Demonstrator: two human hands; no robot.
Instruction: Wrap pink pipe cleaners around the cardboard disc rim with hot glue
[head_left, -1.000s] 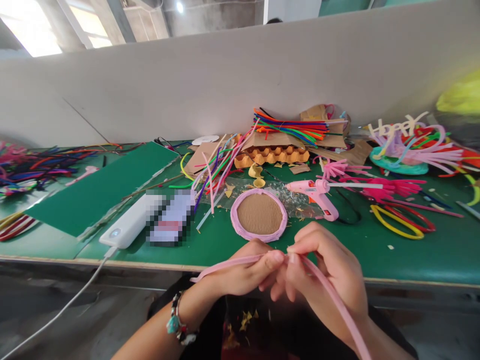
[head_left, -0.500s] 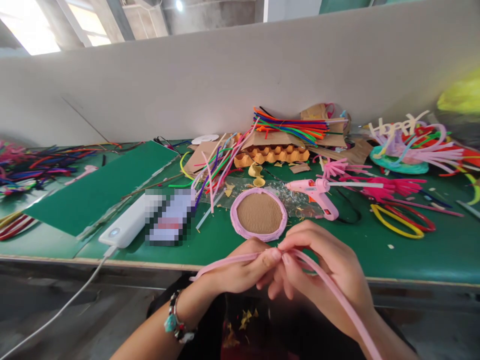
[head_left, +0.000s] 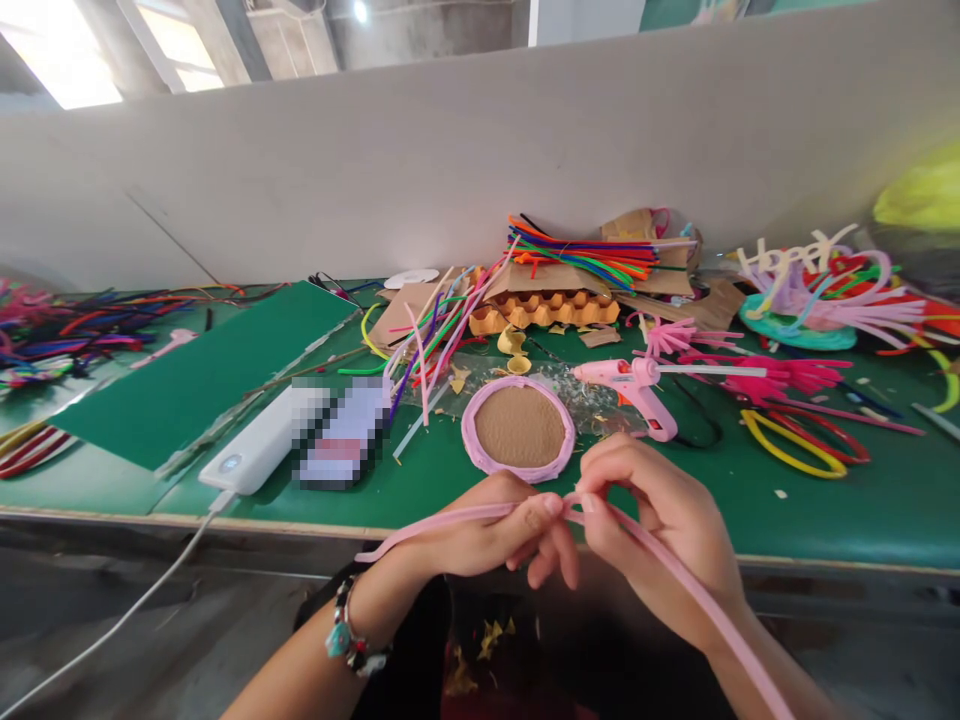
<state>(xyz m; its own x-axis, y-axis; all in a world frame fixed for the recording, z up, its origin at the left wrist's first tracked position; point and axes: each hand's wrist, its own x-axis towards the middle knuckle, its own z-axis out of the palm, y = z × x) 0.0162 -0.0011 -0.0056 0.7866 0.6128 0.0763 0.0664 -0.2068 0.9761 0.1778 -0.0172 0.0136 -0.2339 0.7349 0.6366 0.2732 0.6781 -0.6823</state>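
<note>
Between my two hands runs a pink pipe cleaner [head_left: 465, 513], fuzzy and bent. My left hand [head_left: 487, 535] pinches it between thumb and forefinger, and one stretch lies back over the wrist, above a beaded bracelet [head_left: 347, 640]. Thumb and fingers of my right hand [head_left: 652, 530] are closed on it close by, at a small bend or loop; the other stretch hangs down along the right forearm. Just beyond my fingertips lies a round brown cardboard disc [head_left: 520, 427] with a pink fuzzy rim [head_left: 472, 455].
A pink glue gun [head_left: 634, 385] lies right of the disc. Behind are an egg carton [head_left: 547, 310] and a bundle of coloured pipe cleaners [head_left: 592, 250]. A phone [head_left: 345, 435] and white power bank [head_left: 262, 440] with a cable lie left. Looped yellow stems [head_left: 795, 450] lie right.
My right fingers have moved slightly right, away from my left fingertips, and a small bend of the pipe cleaner now shows between them. The things on the table stay put.
</note>
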